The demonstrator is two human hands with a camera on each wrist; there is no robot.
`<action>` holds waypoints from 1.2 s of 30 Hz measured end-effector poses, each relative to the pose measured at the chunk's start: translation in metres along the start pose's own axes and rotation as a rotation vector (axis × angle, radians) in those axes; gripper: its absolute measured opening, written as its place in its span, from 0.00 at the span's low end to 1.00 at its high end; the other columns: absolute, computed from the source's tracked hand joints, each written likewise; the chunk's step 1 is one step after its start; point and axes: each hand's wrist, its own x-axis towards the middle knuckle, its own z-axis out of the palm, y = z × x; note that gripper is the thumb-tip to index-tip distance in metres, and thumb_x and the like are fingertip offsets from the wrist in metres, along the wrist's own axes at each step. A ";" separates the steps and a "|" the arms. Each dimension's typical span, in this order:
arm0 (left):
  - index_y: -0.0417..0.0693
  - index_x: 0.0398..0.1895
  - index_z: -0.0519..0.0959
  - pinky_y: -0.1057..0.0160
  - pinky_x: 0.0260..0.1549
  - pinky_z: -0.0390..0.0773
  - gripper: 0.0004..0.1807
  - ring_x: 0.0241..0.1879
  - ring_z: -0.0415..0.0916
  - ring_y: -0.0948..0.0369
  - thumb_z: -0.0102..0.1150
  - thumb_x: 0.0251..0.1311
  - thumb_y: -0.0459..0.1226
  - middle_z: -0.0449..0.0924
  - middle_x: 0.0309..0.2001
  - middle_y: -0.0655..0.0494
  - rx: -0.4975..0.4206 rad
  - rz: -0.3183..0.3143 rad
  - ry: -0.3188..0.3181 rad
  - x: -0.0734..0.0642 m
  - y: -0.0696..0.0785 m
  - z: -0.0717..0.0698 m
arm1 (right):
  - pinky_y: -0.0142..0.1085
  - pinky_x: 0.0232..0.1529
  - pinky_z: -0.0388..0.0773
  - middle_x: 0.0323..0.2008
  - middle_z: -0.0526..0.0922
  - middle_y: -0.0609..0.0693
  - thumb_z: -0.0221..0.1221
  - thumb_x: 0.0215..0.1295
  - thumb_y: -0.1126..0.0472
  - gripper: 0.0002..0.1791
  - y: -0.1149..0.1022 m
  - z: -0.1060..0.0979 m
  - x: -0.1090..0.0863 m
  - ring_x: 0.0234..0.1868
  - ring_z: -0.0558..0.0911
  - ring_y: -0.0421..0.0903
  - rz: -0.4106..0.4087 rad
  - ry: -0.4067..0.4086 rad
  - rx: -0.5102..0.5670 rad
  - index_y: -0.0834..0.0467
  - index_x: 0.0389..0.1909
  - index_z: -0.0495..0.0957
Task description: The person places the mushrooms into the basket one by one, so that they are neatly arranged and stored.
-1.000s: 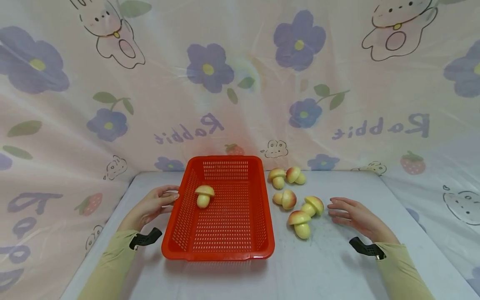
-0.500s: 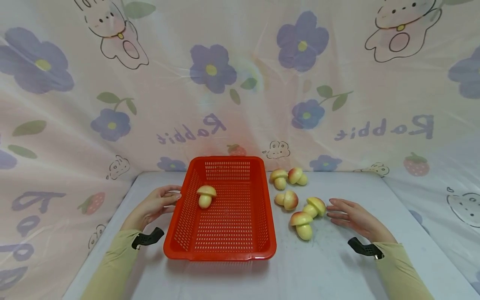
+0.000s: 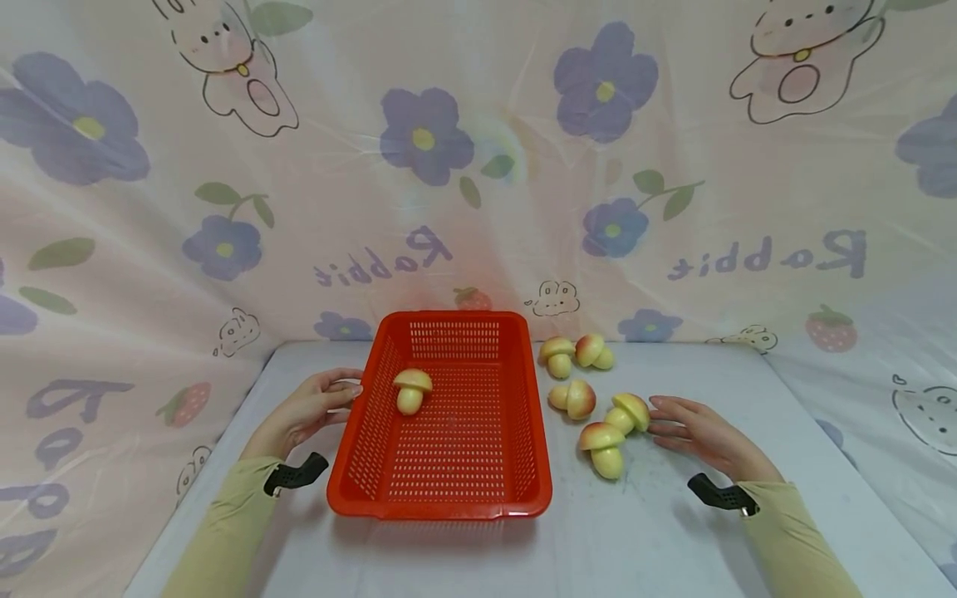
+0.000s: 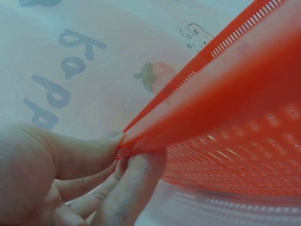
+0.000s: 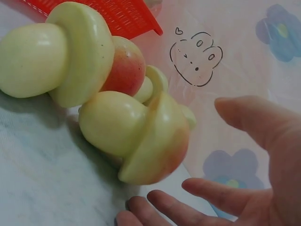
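White tabletop holds mushrooms beside spread right fingers; left fingers pinch a basket.

Glossy plastic basket, smooth satiny mushrooms
Basket's slotted plastic with a proper shine on the rim, mushrooms look smooth with soft highlights, pretty waxy tbh. Backdrop is thin, creased, kinda plasticky sheeting with a slight sheen; table looks smooth and mostly matt, sleeves are matt cloth.
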 end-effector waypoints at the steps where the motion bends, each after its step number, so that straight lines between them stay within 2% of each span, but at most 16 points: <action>1: 0.33 0.68 0.57 0.57 0.41 0.81 0.30 0.42 0.79 0.57 0.55 0.67 0.36 0.77 0.48 0.46 0.001 -0.002 0.002 0.000 0.000 0.000 | 0.47 0.57 0.72 0.62 0.65 0.66 0.48 0.73 0.45 0.42 0.000 0.001 0.001 0.58 0.74 0.54 -0.002 -0.004 -0.002 0.72 0.70 0.45; 5: 0.33 0.68 0.57 0.57 0.42 0.81 0.30 0.42 0.78 0.57 0.55 0.67 0.35 0.78 0.48 0.46 0.004 -0.007 0.007 -0.001 0.000 0.000 | 0.47 0.57 0.72 0.62 0.65 0.66 0.49 0.73 0.46 0.41 -0.002 0.003 0.003 0.56 0.75 0.52 0.010 0.006 0.008 0.72 0.70 0.47; 26: 0.33 0.68 0.56 0.57 0.42 0.81 0.31 0.42 0.79 0.57 0.54 0.68 0.36 0.77 0.48 0.46 -0.012 -0.011 -0.005 -0.001 0.003 -0.001 | 0.46 0.56 0.73 0.63 0.64 0.66 0.51 0.71 0.45 0.42 -0.005 0.009 0.011 0.56 0.74 0.51 0.016 0.001 0.003 0.71 0.70 0.48; 36: 0.32 0.67 0.57 0.56 0.42 0.81 0.30 0.42 0.79 0.57 0.55 0.67 0.35 0.78 0.47 0.47 -0.015 -0.003 -0.004 0.001 0.001 0.000 | 0.44 0.55 0.74 0.61 0.66 0.63 0.52 0.71 0.46 0.40 -0.004 0.011 0.013 0.52 0.75 0.47 0.010 0.006 -0.054 0.71 0.69 0.51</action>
